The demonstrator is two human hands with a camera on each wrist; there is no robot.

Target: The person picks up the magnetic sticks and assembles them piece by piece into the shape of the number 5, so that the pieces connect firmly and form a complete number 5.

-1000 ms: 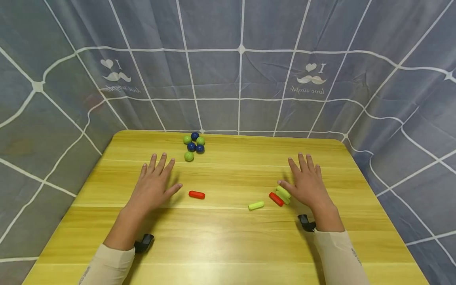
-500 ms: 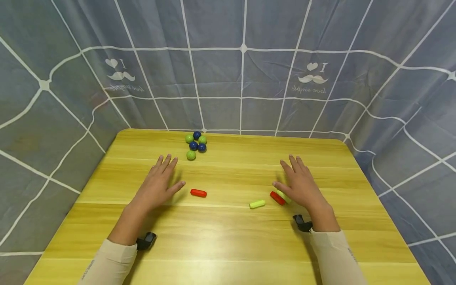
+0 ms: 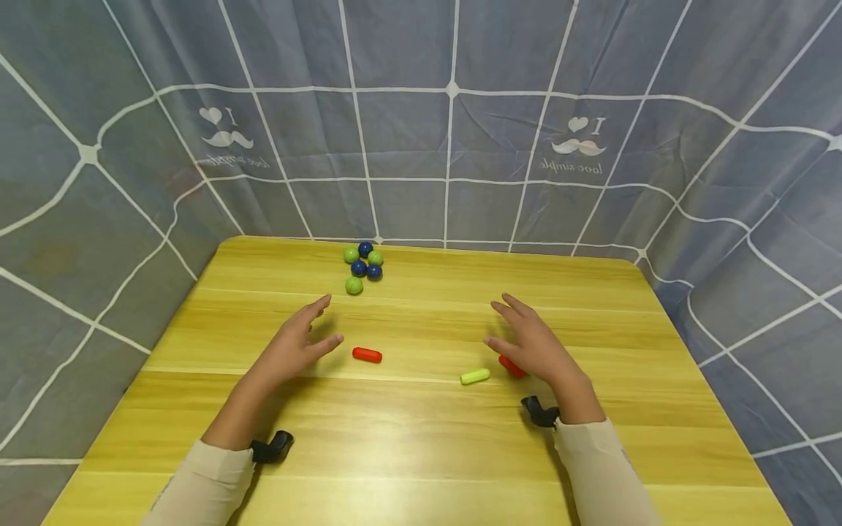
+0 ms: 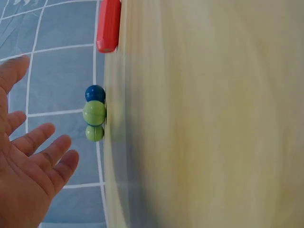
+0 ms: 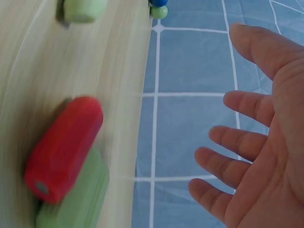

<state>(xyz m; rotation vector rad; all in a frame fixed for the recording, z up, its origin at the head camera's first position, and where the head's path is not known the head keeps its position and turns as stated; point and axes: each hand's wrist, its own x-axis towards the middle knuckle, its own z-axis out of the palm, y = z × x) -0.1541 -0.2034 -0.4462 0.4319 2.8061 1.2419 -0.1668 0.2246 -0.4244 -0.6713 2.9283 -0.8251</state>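
Note:
My left hand (image 3: 292, 347) hovers above the table's left part, palm turned inward, fingers extended and nothing in its grasp. Just right of its thumb lies a red stick-shaped block (image 3: 367, 355). Over on the right, my right hand (image 3: 536, 347) is also raised with spread, relaxed fingers and holds nothing. Under its thumb a second red block (image 3: 511, 367) shows partly. Beside that one, the right wrist view shows a green block (image 5: 78, 197), which the hand hides in the head view. A lone yellow-green block (image 3: 475, 377) lies left of the right hand.
At the back left, several green balls (image 3: 354, 286) and dark blue balls (image 3: 358, 268) sit clustered on the wooden table (image 3: 421, 438). A grey curtain (image 3: 408, 131) with white lines hangs around the table's far side and flanks. Each wrist carries a black mount (image 3: 272, 447).
Both hands have turned from palms-down to palms facing inward. The right hand has shifted left, covering the green blocks near it. Blocks and balls have stayed put; the head view has shifted slightly.

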